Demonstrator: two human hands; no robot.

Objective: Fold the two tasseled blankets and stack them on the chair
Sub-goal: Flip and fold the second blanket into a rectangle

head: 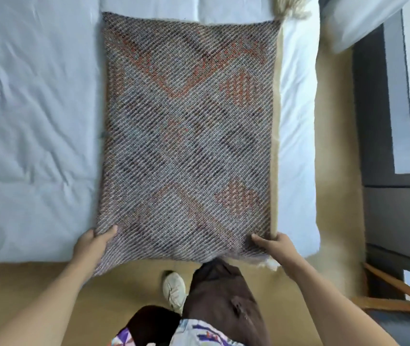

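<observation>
Both hands, left hand (94,242) and right hand (275,243), pinch the near corners of 1 folded blanket (189,136) flat on the bed (31,121); I judge each grip keeps the edge aligned for folding.

A grey-and-rust woven blanket (189,136) lies folded flat on the white bed, cream tassels (291,8) at its far corner

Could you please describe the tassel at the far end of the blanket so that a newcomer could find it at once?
Start at the white bed, where a grey and rust woven blanket lies folded, both hands gripping its near corners. Follow its right edge to the far corner: the tassel sits there, a shaggy cream tuft against smooth white bedding.
</observation>
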